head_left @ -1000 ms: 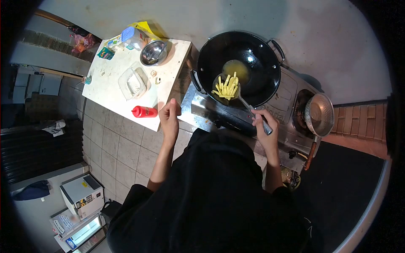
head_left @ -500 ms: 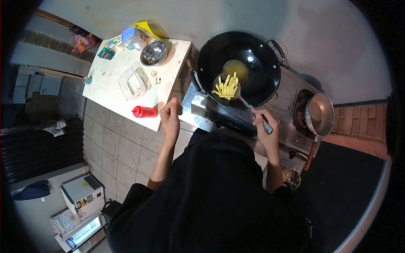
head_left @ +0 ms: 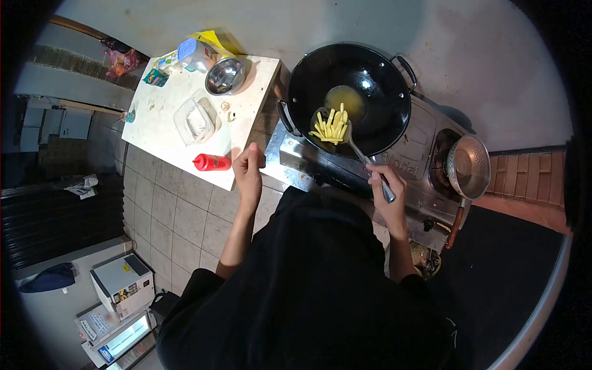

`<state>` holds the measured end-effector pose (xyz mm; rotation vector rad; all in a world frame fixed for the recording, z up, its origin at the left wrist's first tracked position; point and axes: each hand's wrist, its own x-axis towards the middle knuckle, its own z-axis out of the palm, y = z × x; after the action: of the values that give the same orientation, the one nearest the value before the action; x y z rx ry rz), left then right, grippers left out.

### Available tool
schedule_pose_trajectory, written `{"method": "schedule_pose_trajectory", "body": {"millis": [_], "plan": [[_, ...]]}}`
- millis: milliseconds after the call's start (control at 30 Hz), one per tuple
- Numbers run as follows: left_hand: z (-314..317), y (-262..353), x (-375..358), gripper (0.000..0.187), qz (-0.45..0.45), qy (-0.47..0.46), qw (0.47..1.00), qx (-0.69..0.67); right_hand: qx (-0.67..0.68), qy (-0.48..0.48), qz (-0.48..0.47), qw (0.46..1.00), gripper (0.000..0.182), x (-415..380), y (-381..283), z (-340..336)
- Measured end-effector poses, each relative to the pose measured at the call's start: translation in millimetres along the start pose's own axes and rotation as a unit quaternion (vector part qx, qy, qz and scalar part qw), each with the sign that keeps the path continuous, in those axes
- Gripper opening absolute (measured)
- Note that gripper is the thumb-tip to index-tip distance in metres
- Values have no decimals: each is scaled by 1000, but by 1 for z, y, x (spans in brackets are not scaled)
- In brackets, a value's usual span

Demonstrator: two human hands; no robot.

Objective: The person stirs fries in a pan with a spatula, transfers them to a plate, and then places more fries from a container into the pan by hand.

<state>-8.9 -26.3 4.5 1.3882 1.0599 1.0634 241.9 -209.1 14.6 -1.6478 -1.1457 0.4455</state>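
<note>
Strips of pale yellow food (head_left: 332,127) lie heaped on the head of a ladle (head_left: 359,152), over the near left part of a black wok (head_left: 382,92). Yellowish liquid (head_left: 346,98) pools at the wok's bottom, just beside the heap; whether the ladle head touches the wok wall cannot be told. The right hand (head_left: 391,192) has its fingers closed round the ladle's handle, beyond the wok's near rim. The left hand (head_left: 249,174), fingers curled in and thumb raised, shows nothing in its grasp; it is just beside the near right corner of the table (head_left: 161,126).

The step in hand looks like holding the loaded ladle above or against the wok. Any move from here would call for a steady wrist and a level head, since strips near its edge could slip off.

The wok sits on the left part of the stove (head_left: 420,134), and a saucepan (head_left: 470,165) is at its right edge. On the table, a red bottle (head_left: 211,162) is near the near right corner, a clear container (head_left: 193,124) farther in, and a metal bowl (head_left: 215,79) towards the far right corner.
</note>
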Motion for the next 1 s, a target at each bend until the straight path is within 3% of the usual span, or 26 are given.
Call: {"method": "schedule_pose_trajectory", "body": {"millis": [600,700,1000], "plan": [[2,3,2,49,7,-9,1000,-2,9,17,-34,999,16,-11,6,6],[3,2,2,49,10,-8,1000,-1,13,-7,7,1000,17,-13,4,3],[3,2,1,50,-2,-8,1000,-10,14,-5,-4,1000,17,-14,3,4]]}}
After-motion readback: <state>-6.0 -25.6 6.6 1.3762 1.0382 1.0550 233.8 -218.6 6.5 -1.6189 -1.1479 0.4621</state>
